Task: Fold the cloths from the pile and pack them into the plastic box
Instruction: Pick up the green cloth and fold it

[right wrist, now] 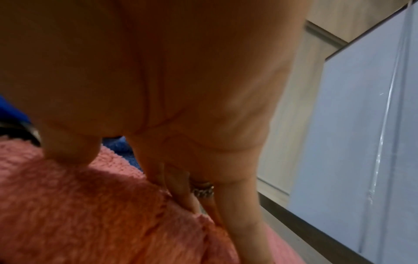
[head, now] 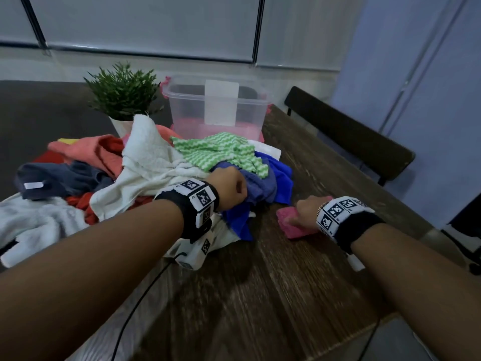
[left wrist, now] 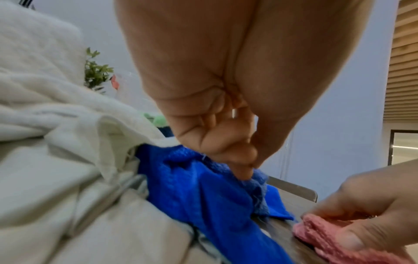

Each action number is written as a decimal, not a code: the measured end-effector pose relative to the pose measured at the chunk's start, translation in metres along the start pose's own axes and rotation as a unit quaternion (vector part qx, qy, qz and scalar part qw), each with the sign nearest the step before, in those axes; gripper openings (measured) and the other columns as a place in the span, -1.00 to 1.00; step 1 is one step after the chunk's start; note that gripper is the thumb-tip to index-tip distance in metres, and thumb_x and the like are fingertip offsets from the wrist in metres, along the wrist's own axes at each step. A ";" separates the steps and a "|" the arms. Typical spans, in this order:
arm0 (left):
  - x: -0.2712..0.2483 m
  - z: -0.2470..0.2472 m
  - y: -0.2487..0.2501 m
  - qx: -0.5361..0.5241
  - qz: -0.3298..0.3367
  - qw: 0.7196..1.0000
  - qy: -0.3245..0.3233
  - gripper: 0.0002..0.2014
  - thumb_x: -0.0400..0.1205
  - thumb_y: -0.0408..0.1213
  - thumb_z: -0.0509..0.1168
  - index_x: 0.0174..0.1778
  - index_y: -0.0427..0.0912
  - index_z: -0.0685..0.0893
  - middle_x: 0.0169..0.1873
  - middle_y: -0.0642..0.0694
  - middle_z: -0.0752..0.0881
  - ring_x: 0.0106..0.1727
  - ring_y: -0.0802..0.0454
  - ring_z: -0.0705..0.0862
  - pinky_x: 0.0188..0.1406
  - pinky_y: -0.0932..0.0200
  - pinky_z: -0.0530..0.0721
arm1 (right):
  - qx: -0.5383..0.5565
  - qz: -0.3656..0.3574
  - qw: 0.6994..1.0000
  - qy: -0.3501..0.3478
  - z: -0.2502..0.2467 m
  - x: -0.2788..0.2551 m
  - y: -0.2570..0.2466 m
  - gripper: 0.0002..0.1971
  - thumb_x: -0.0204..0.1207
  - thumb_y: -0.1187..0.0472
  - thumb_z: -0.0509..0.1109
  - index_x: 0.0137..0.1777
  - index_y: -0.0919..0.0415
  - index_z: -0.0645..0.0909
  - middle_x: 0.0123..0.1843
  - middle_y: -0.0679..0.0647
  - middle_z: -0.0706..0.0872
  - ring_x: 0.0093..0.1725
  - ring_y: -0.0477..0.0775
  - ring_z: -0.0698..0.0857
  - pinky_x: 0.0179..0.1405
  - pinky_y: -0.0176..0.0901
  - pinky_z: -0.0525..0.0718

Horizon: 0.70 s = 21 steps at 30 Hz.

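We see our left hand [head: 231, 185] pinching a pale blue cloth [head: 260, 187] at the right edge of the pile [head: 145, 168], fingertips [left wrist: 243, 172] closed on a gathered fold; the bright blue cloth [left wrist: 192, 187] lies just under it. Our right hand [head: 305, 211] grips a folded pink cloth [head: 289, 224] resting on the table [head: 260, 295], thumb [right wrist: 70, 151] pressed on top and the other fingers curled down its far side. A ring shows on one finger, though the right wrist view is blurred and our palm blocks most of it.

Much of the pile is buried: white [head: 148, 157], green-striped [head: 221, 152], coral [head: 91, 149], grey [head: 65, 178] and red pieces overlap, and we cannot count them. The plastic box [head: 216, 108] stands behind the pile, its base hidden by cloth; something pink lies inside, hazy through the wall. A white label on its near wall is unreadable.

The table is dark wood grain. A potted plant [head: 122, 92] stands left of the box, its pot half covered by the white cloth. A dark chair [head: 346, 131] sits at the right edge, before pale blue walls and lowered blinds.
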<state>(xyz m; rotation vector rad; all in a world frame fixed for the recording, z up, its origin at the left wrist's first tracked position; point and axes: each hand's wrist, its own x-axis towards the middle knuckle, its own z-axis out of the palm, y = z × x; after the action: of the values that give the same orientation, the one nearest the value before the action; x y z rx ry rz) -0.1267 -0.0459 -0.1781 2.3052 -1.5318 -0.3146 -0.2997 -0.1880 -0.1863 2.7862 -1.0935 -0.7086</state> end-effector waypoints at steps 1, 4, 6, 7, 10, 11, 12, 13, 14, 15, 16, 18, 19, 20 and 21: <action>0.002 -0.002 -0.004 0.018 -0.003 1.000 0.025 -0.85 0.58 -0.27 0.30 -0.23 -0.15 0.76 -0.19 -0.16 0.80 -0.16 -0.13 0.76 -0.18 0.10 0.70 | 0.000 0.001 1.000 -0.002 -0.002 0.001 0.001 -0.39 0.59 -0.33 0.21 0.33 0.18 0.58 0.31 0.21 0.66 0.19 0.20 0.67 0.01 -0.09 0.49; 0.005 -0.010 -0.015 0.017 -0.026 0.993 0.110 -0.88 0.55 -0.32 0.28 -0.17 -0.03 0.71 -0.09 -0.18 0.77 -0.04 -0.21 0.72 -0.04 0.01 0.70 | 0.000 -0.007 1.000 0.013 -0.007 0.002 -0.002 -0.47 0.56 -0.36 0.23 0.14 0.12 0.60 0.22 0.19 0.68 -0.03 0.15 0.61 -0.03 -0.08 0.56; 0.010 -0.016 -0.023 0.018 -0.034 0.985 0.169 -0.85 0.55 -0.35 0.27 -0.04 -0.11 0.72 -0.02 -0.21 0.75 0.03 -0.23 0.69 0.00 0.01 0.66 | 0.003 -0.014 0.998 0.064 -0.016 0.000 -0.006 -0.55 0.57 -0.35 0.20 -0.04 0.06 0.53 0.16 0.18 0.69 -0.08 0.17 0.62 -0.06 -0.05 0.58; 0.013 -0.019 -0.027 0.022 -0.038 0.980 0.192 -0.83 0.56 -0.36 0.29 0.03 -0.14 0.70 0.03 -0.22 0.73 0.06 -0.23 0.67 0.02 0.03 0.61 | 0.000 -0.021 0.995 0.097 -0.022 -0.003 -0.009 -0.59 0.61 -0.29 0.18 -0.03 0.06 0.54 0.16 0.18 0.69 -0.04 0.20 0.65 -0.08 -0.05 0.55; 0.019 -0.023 -0.040 0.072 -0.061 0.977 0.191 -0.63 0.51 -0.26 0.42 0.24 -0.20 0.60 0.21 -0.24 0.61 0.21 -0.27 0.59 0.22 -0.04 0.51 | 0.001 -0.042 0.984 0.174 -0.040 -0.007 -0.025 -0.64 0.70 -0.11 0.16 0.19 0.15 0.59 0.22 0.20 0.68 0.16 0.29 0.69 -0.05 0.01 0.49; 0.021 -0.023 -0.045 0.099 -0.072 0.978 0.169 -0.57 0.49 -0.21 0.45 0.28 -0.20 0.59 0.24 -0.24 0.60 0.24 -0.29 0.57 0.27 -0.06 0.49 | 0.010 -0.048 0.981 0.186 -0.045 -0.008 -0.032 -0.65 0.71 -0.07 0.15 0.23 0.16 0.59 0.24 0.20 0.67 0.18 0.31 0.68 -0.06 0.01 0.48; 0.022 -0.023 -0.049 0.116 -0.081 0.979 0.149 -0.57 0.49 -0.19 0.46 0.27 -0.18 0.61 0.24 -0.24 0.61 0.25 -0.28 0.58 0.29 -0.05 0.48 | 0.021 -0.056 0.979 0.193 -0.049 -0.007 -0.038 -0.66 0.72 -0.05 0.15 0.24 0.16 0.59 0.24 0.21 0.66 0.18 0.31 0.68 -0.06 0.00 0.47; 0.023 -0.024 -0.054 0.117 -0.086 0.980 0.139 -0.62 0.50 -0.21 0.46 0.23 -0.16 0.65 0.22 -0.24 0.65 0.23 -0.27 0.61 0.27 -0.03 0.51 | 0.034 -0.063 0.978 0.194 -0.052 -0.007 -0.045 -0.67 0.72 -0.04 0.14 0.24 0.16 0.59 0.25 0.21 0.66 0.18 0.31 0.67 -0.06 -0.02 0.47; 0.023 -0.026 -0.057 0.109 -0.090 0.980 0.140 -0.70 0.53 -0.27 0.43 0.19 -0.14 0.70 0.19 -0.23 0.69 0.21 -0.24 0.64 0.23 -0.01 0.55 | 0.047 -0.071 0.977 0.193 -0.055 -0.006 -0.052 -0.68 0.73 -0.02 0.14 0.24 0.16 0.60 0.25 0.21 0.65 0.19 0.31 0.67 -0.06 -0.02 0.50; 0.023 -0.028 -0.059 0.094 -0.097 0.980 0.147 -0.76 0.57 -0.34 0.37 0.15 -0.14 0.73 0.17 -0.23 0.72 0.19 -0.23 0.67 0.18 0.00 0.58 | 0.060 -0.078 0.976 0.192 -0.058 -0.006 -0.058 -0.68 0.73 0.01 0.15 0.26 0.16 0.61 0.26 0.22 0.65 0.20 0.31 0.66 -0.03 -0.01 0.54; 0.022 -0.030 -0.060 0.075 -0.104 0.979 0.161 -0.78 0.60 -0.39 0.31 0.13 -0.16 0.75 0.14 -0.24 0.74 0.17 -0.24 0.68 0.13 0.01 0.60 | 0.071 -0.086 0.975 0.192 -0.060 -0.006 -0.063 -0.69 0.73 0.03 0.15 0.28 0.16 0.61 0.27 0.22 0.65 0.21 0.31 0.66 0.01 0.01 0.59; 0.020 -0.037 -0.059 0.029 -0.100 0.972 0.209 -0.80 0.65 -0.37 0.24 0.11 -0.22 0.73 0.07 -0.29 0.75 0.11 -0.29 0.68 0.05 -0.02 0.59 | 0.087 -0.103 0.971 0.199 -0.063 -0.007 -0.069 -0.71 0.71 0.10 0.17 0.29 0.16 0.61 0.27 0.23 0.65 0.20 0.31 0.66 0.09 0.06 0.67; 0.018 -0.040 -0.058 0.006 -0.086 0.967 0.239 -0.80 0.67 -0.33 0.23 0.12 -0.25 0.71 0.04 -0.31 0.75 0.08 -0.31 0.68 0.03 -0.05 0.59 | 0.093 -0.113 0.967 0.208 -0.065 -0.007 -0.072 -0.72 0.70 0.14 0.18 0.30 0.16 0.59 0.27 0.23 0.65 0.20 0.31 0.66 0.10 0.09 0.69; 0.015 -0.045 -0.055 -0.014 -0.065 0.962 0.264 -0.80 0.67 -0.31 0.23 0.13 -0.26 0.68 0.01 -0.32 0.74 0.05 -0.31 0.67 0.02 -0.05 0.57 | 0.103 -0.121 0.963 0.220 -0.067 -0.006 -0.074 -0.73 0.68 0.17 0.20 0.32 0.16 0.56 0.30 0.23 0.63 0.21 0.31 0.65 0.11 0.12 0.69; 0.012 -0.050 -0.050 -0.034 -0.040 0.958 0.281 -0.82 0.68 -0.32 0.22 0.13 -0.27 0.65 -0.01 -0.30 0.73 0.02 -0.28 0.66 0.01 -0.02 0.55 | 0.117 -0.128 0.956 0.235 -0.069 -0.006 -0.076 -0.70 0.67 0.18 0.22 0.37 0.15 0.51 0.34 0.22 0.60 0.25 0.32 0.63 0.14 0.15 0.67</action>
<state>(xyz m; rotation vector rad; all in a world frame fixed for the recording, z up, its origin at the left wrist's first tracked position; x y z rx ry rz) -0.0610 -0.0307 -0.1526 2.1471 -1.1238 0.2509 -0.2253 -0.1348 -0.1389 3.0860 -0.7754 0.0956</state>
